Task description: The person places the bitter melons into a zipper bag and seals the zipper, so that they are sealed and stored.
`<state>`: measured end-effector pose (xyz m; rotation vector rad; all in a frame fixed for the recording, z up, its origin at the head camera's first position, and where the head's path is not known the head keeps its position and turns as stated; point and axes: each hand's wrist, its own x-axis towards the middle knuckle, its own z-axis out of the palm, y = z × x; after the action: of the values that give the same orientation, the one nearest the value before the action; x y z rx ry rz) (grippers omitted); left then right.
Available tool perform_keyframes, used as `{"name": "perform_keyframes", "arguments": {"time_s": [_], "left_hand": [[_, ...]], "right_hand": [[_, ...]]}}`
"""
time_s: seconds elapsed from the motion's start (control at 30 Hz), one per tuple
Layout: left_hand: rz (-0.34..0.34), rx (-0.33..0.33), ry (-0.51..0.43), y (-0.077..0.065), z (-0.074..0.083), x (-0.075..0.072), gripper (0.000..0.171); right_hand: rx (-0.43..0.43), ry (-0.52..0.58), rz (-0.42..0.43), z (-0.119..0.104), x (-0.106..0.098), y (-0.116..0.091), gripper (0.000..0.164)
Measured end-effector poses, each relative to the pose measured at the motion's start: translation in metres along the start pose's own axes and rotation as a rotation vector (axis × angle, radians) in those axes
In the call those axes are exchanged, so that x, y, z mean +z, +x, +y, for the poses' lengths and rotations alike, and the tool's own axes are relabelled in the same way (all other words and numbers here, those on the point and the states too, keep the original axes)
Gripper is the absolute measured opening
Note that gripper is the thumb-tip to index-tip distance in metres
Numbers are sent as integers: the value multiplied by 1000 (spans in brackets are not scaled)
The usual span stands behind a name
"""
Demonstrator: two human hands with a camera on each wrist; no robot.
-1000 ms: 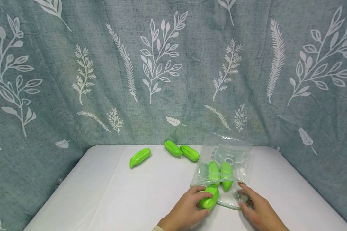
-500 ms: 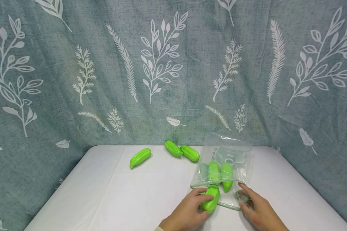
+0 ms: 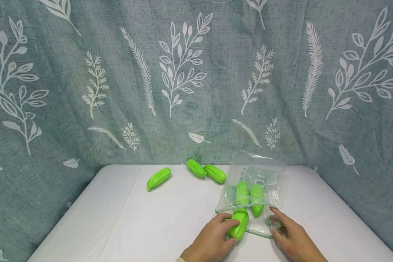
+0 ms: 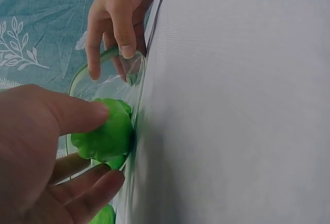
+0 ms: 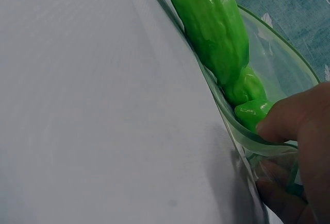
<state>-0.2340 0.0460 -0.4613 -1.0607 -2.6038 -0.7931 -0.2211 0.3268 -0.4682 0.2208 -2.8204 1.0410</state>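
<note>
My left hand grips a glossy green, ridged bitter melon at the mouth of a clear zip bag. In the left wrist view the thumb lies on top of the melon, fingers beneath. The melon's far end is inside the opening, as the right wrist view shows. Two more bitter melons, a left one and a right one, lie inside the bag. My right hand pinches the right side of the bag's rim, holding the mouth apart; some of its fingers show through the plastic.
Three loose bitter melons lie toward the back of the white table: one at left and a touching pair, a first and a second. A leaf-patterned curtain surrounds the table at the back and sides.
The left hand has shifted slightly right, and its bitter melon has turned more lengthwise with the bag, its far end slightly deeper in the mouth. The right hand has stayed in place.
</note>
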Motion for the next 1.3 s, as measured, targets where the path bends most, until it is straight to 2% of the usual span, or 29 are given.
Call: {"name": "perform_keyframes", "arguments": {"time_s": [0.37,0.57,0.73,0.83,1.07,1.3], "left_hand": [[99,183,161,-4,-1,-5,40],[156,294,238,-6,4,-9,30],[159,375,264,-6,6,-10,21],[143,393,276,-6,6,-9,19],[60,355,274,-7,8,-8,24],[-3,355,318,-8,8,-7,30]], "right_hand": [[2,12,-7,0,0,0,66],[-10,8,7,0,0,0,66],[-15,1,15,0,1,0,65],[-22,-3,18,1,1,0,65],[-46,-12,40,1,2,-1,65],[-53,-14,53,1,2,-1,64]]}}
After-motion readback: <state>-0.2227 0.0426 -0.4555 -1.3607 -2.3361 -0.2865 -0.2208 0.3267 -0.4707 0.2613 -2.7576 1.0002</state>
